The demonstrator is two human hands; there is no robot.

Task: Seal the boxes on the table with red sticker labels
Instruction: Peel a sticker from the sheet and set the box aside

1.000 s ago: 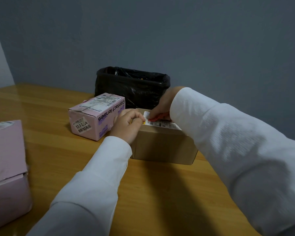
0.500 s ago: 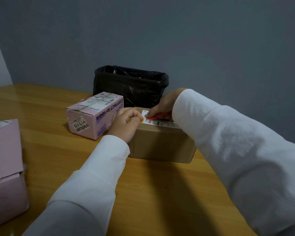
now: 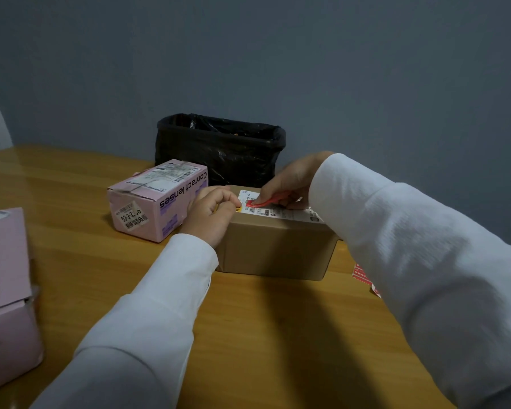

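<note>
Red sticker label [image 3: 263, 201] pinched in right hand [image 3: 289, 180], one end touching brown box [image 3: 278, 243] top at table [image 3: 248, 335] middle; left hand [image 3: 213, 214] curled, steadying box corner. Sticking step under way; next, pressing flat across the seam

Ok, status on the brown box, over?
Right hand pinching red sticker, pressing it onto brown box. Left hand curled, bracing box's left top edge. Sticker partly down. Nothing in the way.
</note>
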